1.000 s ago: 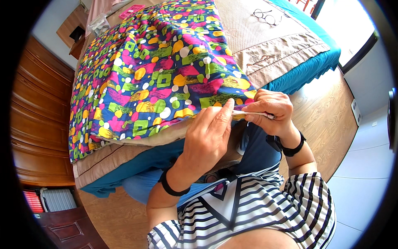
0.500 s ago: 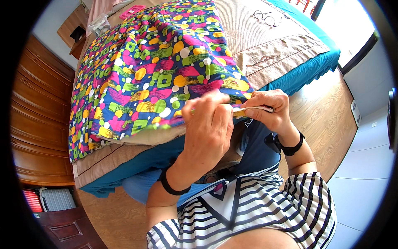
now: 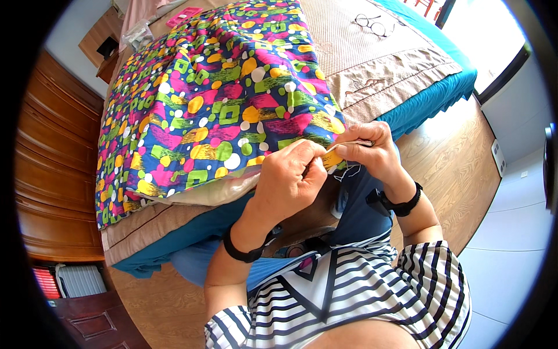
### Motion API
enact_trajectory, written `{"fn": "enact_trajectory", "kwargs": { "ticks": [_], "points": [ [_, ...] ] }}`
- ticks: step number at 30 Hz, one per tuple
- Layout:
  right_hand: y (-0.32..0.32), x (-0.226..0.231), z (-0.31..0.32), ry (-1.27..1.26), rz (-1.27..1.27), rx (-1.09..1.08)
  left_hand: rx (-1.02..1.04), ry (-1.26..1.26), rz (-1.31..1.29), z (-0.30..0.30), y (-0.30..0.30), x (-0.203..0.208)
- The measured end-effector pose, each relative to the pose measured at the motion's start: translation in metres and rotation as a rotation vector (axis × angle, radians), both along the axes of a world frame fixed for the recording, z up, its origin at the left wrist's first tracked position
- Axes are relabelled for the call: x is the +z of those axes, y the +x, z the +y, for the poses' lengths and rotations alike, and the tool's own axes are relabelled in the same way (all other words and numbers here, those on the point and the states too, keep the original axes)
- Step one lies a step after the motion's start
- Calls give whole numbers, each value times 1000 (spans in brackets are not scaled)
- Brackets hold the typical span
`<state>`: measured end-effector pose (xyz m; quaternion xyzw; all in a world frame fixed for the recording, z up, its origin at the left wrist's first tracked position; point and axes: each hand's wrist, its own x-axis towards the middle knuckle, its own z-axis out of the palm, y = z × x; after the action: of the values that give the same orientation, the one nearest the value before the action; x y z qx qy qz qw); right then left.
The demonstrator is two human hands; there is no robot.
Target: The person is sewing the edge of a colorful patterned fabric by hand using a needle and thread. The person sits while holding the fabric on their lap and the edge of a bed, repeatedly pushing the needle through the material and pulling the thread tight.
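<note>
A quilt cover (image 3: 203, 110) in navy with pink, green, yellow and white shapes spreads over the bed. Its near edge lifts a little, and pale inner cloth (image 3: 224, 191) shows beneath it. At the near right corner, my right hand (image 3: 375, 150) pinches a folded strip of the cover's edge between thumb and fingers. Close beside it, my left hand (image 3: 293, 177) is closed with thumb and fingertips on the same edge. A thin white cord (image 3: 347, 173) dangles below the corner. What lies inside the left fingers is hidden.
Eyeglasses (image 3: 372, 25) rest on the beige bedspread (image 3: 395, 75), over a teal bed skirt (image 3: 430, 103). Toward the far left are a pink tray-like item (image 3: 183, 16) and a clear plastic bag (image 3: 138, 35). A wooden cabinet (image 3: 58, 163) stands left of the bed.
My left hand, blurred earlier with fingers raised, has come down onto the edge and closed. My right hand has shifted slightly left and down. The white cord shows more plainly below the corner.
</note>
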<state>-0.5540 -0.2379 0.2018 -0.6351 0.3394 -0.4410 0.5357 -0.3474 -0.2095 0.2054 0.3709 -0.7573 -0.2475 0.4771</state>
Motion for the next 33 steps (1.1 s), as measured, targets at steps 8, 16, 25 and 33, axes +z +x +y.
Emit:
{"fn": "enact_trajectory", "kwargs": {
  "ticks": [8,16,25,33],
  "points": [
    [1,-4,-9,36,45,30,-33,342,186,-6,2,1],
    [-19,8,4,-473,218,-458,-23,466,317,-13,2,-3],
    [0,29,24,-910,670,-347,-3,464,292,-13,3,-3],
    [5,20,17,-947,645,-334,-12,485,291,-10,5,0]
  ]
}}
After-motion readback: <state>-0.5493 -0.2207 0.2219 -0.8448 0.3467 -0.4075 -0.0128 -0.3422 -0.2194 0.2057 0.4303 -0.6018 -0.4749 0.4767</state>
